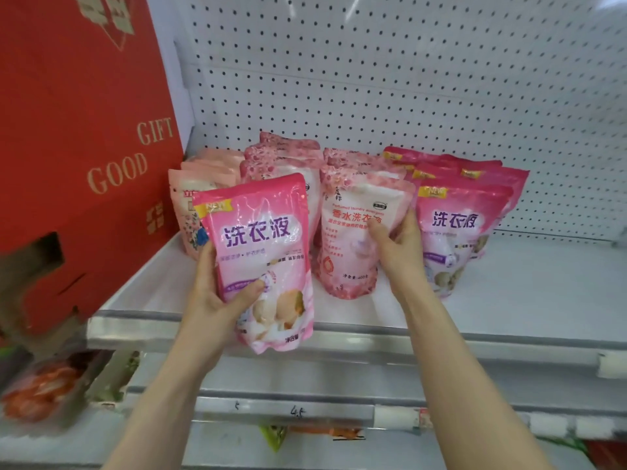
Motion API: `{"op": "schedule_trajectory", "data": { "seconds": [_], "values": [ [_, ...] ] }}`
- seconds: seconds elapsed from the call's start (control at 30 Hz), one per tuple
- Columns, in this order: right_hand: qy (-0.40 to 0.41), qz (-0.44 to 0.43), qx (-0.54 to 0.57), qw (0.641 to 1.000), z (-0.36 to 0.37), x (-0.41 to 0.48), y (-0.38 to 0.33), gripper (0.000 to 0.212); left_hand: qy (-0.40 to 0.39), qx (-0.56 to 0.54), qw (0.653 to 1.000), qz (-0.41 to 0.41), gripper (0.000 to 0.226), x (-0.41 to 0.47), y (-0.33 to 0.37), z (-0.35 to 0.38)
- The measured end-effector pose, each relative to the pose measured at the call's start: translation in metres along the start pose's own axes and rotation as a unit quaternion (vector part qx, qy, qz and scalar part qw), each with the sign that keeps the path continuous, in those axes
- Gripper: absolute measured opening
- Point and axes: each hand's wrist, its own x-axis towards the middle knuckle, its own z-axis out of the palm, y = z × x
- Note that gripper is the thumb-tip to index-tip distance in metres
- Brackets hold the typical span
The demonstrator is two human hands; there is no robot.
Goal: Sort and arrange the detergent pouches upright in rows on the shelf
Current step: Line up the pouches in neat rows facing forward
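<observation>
Detergent pouches stand upright in rows running front to back on a white shelf, against a pegboard back wall. The left hand holds a bright pink pouch upright over the shelf's front edge, with the thumb across its lower front and the fingers hidden behind it. The right hand grips the right edge of a pale pink pouch — the front one of a middle row — fingers curled over its face. Just right of it stands a row of bright pink pouches with the same print as the held one. A row of peach pouches sits at the far left, near a red gift box.
</observation>
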Motion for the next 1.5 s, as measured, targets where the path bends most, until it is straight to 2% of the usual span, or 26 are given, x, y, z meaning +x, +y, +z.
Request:
{"op": "schedule_trajectory", "data": {
  "seconds": [0.03,0.1,0.17,0.23,0.3,0.37,0.5,0.6,0.7,0.8,0.9,1.0,1.07,1.23,1.5],
  "values": [
    [0.035,-0.053,-0.072,0.995,-0.002,-0.006,-0.007,0.059,-0.007,0.005,1.0,0.001,0.078,0.0,0.0,0.001],
    [0.109,-0.2,-0.176,0.958,-0.007,-0.021,-0.024,0.062,-0.029,0.019,0.999,0.006,0.075,0.0,0.0,0.005],
    [0.091,-0.293,-0.2,0.93,-0.008,-0.039,-0.044,0.054,-0.068,0.034,0.997,0.005,0.075,0.001,0.001,0.012],
    [-0.008,-0.283,-0.221,0.933,-0.008,-0.053,-0.064,0.046,-0.122,0.041,0.992,0.008,0.073,0.001,0.001,0.026],
    [-0.067,-0.269,-0.295,0.915,-0.017,-0.057,-0.076,0.044,-0.176,0.043,0.983,0.006,0.071,0.0,0.0,0.046],
    [-0.075,-0.253,-0.346,0.9,-0.034,-0.056,-0.083,0.036,-0.221,0.046,0.974,0.006,0.069,-0.002,0.0,0.071],
    [-0.066,-0.192,-0.29,0.935,-0.094,-0.044,-0.085,0.004,-0.281,0.058,0.958,0.016,0.072,-0.007,-0.003,0.126],
    [-0.029,-0.177,-0.216,0.96,-0.146,-0.03,-0.083,0.01,-0.304,0.079,0.949,0.018,0.082,-0.004,0.004,0.171],
    [-0.007,-0.167,-0.188,0.968,-0.197,-0.008,-0.081,0.007,-0.281,0.104,0.952,0.055,0.075,0.016,0.019,0.209],
    [0.008,-0.181,-0.209,0.961,-0.241,0.02,-0.081,0.003,-0.22,0.204,0.938,0.173,0.053,0.048,0.038,0.237],
    [0.024,-0.192,-0.237,0.952,-0.278,0.057,-0.078,0.003,-0.162,0.39,0.867,0.263,0.044,0.083,0.044,0.271],
    [0.013,-0.197,-0.262,0.945,-0.298,0.095,-0.064,0.012,-0.167,0.518,0.796,0.264,0.046,0.105,0.035,0.301],
    [-0.006,-0.2,-0.275,0.941,-0.303,0.116,-0.05,0.015,-0.164,0.564,0.77,0.25,0.047,0.111,0.026,0.313],
    [-0.067,-0.197,-0.294,0.933,-0.291,0.157,-0.013,0.006,-0.084,0.568,0.779,0.251,0.032,0.114,0.014,0.322],
    [-0.085,-0.235,-0.305,0.919,-0.265,0.196,0.007,0.009,-0.064,0.58,0.773,0.248,0.024,0.114,0.015,0.328]
  ]
}}
